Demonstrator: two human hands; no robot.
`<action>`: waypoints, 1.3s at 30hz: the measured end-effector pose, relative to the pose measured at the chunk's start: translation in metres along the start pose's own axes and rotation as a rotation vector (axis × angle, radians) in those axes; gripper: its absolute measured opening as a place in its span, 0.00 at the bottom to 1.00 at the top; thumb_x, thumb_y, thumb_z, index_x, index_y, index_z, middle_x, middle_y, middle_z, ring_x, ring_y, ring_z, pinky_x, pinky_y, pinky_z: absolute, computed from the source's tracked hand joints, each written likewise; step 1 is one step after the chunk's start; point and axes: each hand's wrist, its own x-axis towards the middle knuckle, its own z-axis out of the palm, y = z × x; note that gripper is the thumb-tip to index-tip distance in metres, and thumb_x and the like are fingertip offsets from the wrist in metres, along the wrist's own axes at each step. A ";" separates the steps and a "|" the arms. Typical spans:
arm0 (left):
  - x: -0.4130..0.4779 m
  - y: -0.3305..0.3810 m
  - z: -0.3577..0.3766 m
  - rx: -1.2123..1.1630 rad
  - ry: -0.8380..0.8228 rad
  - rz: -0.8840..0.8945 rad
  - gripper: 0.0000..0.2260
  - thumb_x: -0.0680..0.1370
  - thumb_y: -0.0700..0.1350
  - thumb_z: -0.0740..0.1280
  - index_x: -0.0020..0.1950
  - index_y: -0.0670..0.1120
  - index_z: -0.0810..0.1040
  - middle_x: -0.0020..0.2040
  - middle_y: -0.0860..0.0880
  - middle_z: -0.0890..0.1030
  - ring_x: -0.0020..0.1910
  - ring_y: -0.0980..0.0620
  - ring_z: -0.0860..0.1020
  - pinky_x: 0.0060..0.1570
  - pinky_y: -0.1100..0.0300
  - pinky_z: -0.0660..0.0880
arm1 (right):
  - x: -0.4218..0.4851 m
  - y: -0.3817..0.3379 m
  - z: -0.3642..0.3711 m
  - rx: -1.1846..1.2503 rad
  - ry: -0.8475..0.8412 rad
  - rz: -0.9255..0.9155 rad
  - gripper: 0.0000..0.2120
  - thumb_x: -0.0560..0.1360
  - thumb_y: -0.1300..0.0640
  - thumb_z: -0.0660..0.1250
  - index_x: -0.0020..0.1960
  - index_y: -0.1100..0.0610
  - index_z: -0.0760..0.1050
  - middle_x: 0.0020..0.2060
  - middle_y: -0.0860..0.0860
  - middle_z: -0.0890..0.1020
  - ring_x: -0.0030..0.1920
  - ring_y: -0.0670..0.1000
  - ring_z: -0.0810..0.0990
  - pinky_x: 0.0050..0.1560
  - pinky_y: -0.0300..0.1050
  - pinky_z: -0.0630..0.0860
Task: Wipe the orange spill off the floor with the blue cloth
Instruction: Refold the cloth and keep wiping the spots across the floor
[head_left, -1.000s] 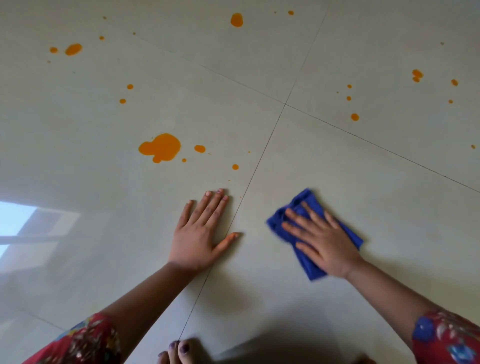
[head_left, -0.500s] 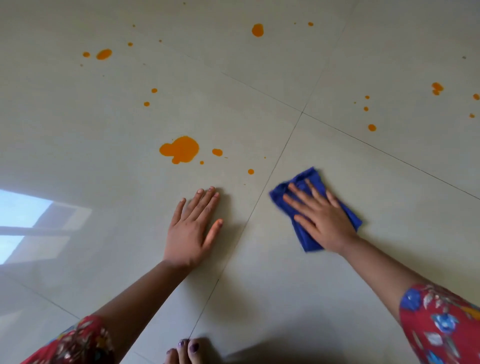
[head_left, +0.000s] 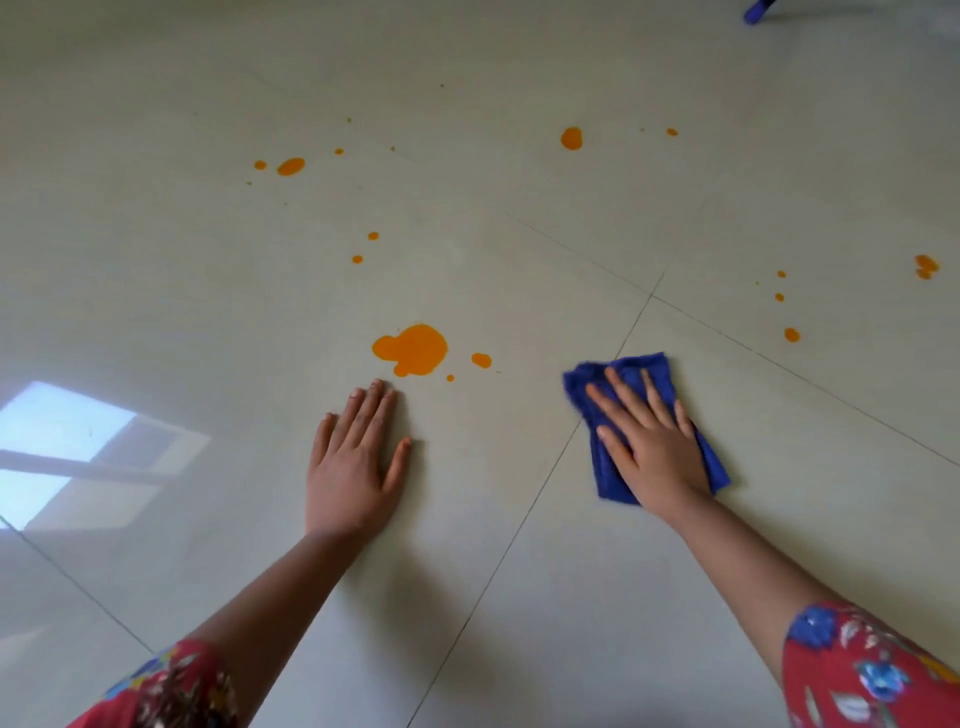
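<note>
The blue cloth is folded and rumpled, flat on the floor under the right hand, whose spread fingers press it. The largest orange spill lies just beyond the flat left hand. Since earlier, the cloth has slid nearer the spill.

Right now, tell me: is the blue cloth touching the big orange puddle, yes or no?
No: the blue cloth under the right hand lies apart from the big orange puddle, with bare tile between.
</note>
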 end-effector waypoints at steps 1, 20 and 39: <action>0.001 0.000 0.000 -0.001 0.004 -0.002 0.27 0.81 0.59 0.50 0.79 0.54 0.54 0.79 0.57 0.52 0.78 0.58 0.47 0.76 0.55 0.47 | 0.015 -0.013 0.000 0.025 0.032 0.094 0.25 0.80 0.39 0.44 0.76 0.40 0.57 0.76 0.42 0.58 0.76 0.52 0.57 0.71 0.60 0.60; 0.073 -0.038 -0.020 -0.006 0.156 -0.110 0.26 0.78 0.55 0.53 0.77 0.52 0.61 0.78 0.52 0.60 0.77 0.50 0.57 0.74 0.50 0.55 | 0.056 -0.109 0.010 0.013 0.021 -0.227 0.25 0.79 0.42 0.50 0.75 0.43 0.63 0.76 0.44 0.62 0.75 0.53 0.62 0.68 0.57 0.65; 0.087 -0.048 -0.016 0.008 0.122 -0.195 0.27 0.80 0.56 0.48 0.79 0.52 0.55 0.79 0.54 0.54 0.78 0.54 0.51 0.76 0.52 0.48 | 0.038 -0.132 0.020 -0.024 0.033 -0.550 0.24 0.80 0.42 0.51 0.76 0.41 0.58 0.77 0.43 0.58 0.77 0.52 0.56 0.71 0.55 0.53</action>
